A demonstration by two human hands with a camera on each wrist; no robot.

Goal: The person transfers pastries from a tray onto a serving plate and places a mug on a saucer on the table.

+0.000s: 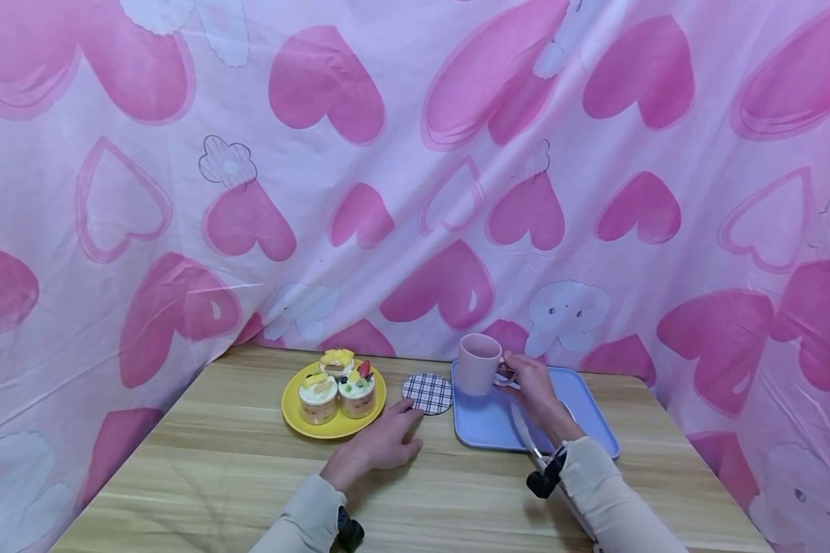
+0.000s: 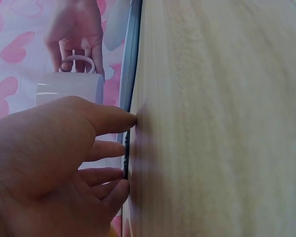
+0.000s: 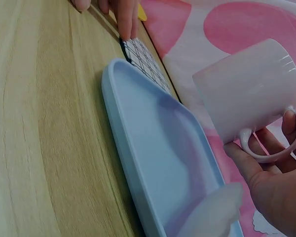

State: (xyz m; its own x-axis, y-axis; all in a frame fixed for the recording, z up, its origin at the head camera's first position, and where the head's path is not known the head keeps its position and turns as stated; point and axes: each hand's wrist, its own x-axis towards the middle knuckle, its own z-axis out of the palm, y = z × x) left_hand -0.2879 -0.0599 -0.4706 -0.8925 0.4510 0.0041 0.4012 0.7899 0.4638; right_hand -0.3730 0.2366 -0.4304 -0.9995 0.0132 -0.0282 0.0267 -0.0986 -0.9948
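Note:
My right hand (image 1: 534,388) grips a pale pink mug (image 1: 479,365) by its handle. The mug is upright and raised over the left part of the blue tray (image 1: 487,438); in the right wrist view a gap shows between the mug (image 3: 251,89) and the tray (image 3: 153,143). My left hand (image 1: 382,439) reaches low over the table with its fingers extended, fingertips at the near edge of a round checked coaster (image 1: 426,393). In the right wrist view those fingertips touch the edge of the coaster (image 3: 145,61), which lies flat beside the tray.
Left of the coaster, a yellow plate (image 1: 297,422) holds 3 dessert cups topped with cream and fruit. A whitish, rounded piece (image 3: 214,212) overlaps the tray near my right wrist. A pink heart-patterned curtain (image 1: 415,192) hangs behind the wooden table (image 1: 200,461).

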